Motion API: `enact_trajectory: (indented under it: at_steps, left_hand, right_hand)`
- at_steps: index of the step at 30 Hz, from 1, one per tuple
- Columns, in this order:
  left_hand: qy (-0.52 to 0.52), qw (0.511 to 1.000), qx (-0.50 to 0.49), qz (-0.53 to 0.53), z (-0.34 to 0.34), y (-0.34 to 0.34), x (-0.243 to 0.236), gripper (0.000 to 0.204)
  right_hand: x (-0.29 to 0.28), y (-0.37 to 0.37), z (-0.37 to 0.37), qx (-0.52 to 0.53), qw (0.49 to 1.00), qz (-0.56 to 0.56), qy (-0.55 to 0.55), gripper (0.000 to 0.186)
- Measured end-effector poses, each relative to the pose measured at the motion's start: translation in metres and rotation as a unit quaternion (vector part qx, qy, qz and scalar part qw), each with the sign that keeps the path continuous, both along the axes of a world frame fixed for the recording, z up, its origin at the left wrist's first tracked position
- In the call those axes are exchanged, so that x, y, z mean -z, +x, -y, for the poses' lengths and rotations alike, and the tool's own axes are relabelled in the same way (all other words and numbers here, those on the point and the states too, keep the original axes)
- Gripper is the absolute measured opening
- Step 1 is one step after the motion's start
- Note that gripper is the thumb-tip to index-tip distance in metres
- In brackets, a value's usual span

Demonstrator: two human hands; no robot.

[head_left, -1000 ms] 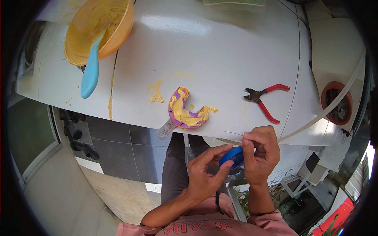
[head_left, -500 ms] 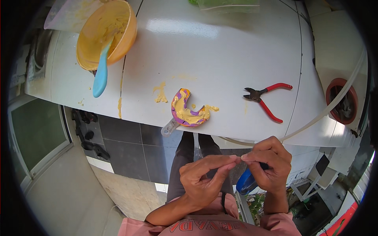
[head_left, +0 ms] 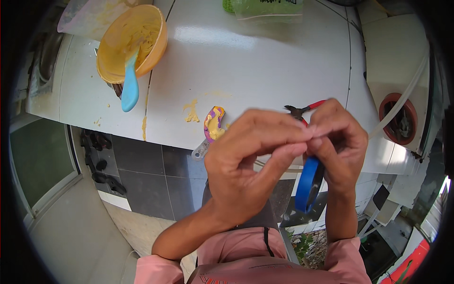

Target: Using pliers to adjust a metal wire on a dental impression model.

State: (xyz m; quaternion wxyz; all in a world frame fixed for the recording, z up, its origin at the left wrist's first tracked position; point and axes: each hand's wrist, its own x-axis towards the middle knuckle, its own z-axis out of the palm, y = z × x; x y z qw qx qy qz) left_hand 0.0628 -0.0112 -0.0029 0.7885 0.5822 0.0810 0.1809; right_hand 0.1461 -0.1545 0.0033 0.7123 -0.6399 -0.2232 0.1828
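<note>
My left hand (head_left: 246, 163) and my right hand (head_left: 341, 146) are raised over the table's near edge, fingertips meeting in a pinch. Whatever lies between the left fingertips is too small to make out. A roll of blue tape (head_left: 307, 184) hangs on edge below the right fingers, held in that hand. Behind the left hand sits a curved dental impression tray (head_left: 215, 124), partly hidden, with yellow paste over purple material; its clear handle (head_left: 201, 150) points toward me. Red-handled cutting pliers (head_left: 296, 112) lie beyond the hands, partly covered by them.
At the far left stands an orange bowl (head_left: 150, 62) smeared with yellow paste, a light-blue spatula (head_left: 130, 90) leaning in it. Dried yellow smears (head_left: 192, 111) mark the white table (head_left: 260, 66). A clear bag (head_left: 269, 14) lies at the back. To the right runs a pale hose (head_left: 410, 87).
Both hands have risen away from my body to above the table edge, still pinched together. The blue tape roll came with them. They now cover part of the tray and pliers.
</note>
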Motion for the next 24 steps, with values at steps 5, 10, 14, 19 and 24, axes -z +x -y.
enact_trajectory:
  at_steps: [5,10,14,19,24]
  left_hand:
    - [0.151,0.986,-0.032,0.063,-0.036,0.085,0.001,0.011]
    - [0.4,0.911,-0.074,0.059,-0.043,0.114,0.001,0.014]
    - [0.402,0.908,-0.101,0.059,-0.059,0.131,0.038,0.007]
    - [0.402,0.91,-0.075,0.069,-0.049,0.147,0.034,0.009]
    - [0.364,0.923,-0.065,0.106,-0.047,0.161,0.024,0.012]
  right_hand:
    - [0.008,0.087,-0.026,-0.031,0.999,0.016,-0.021,0.012]
    - [0.009,0.131,-0.031,-0.005,0.979,0.021,-0.204,0.016]
    - [0.007,0.091,-0.009,0.102,0.779,0.467,-0.405,0.034]
    - [0.015,0.024,0.043,-0.07,0.709,0.384,-0.588,0.061]
    - [-0.006,0.023,0.05,-0.11,0.748,0.28,-0.591,0.066]
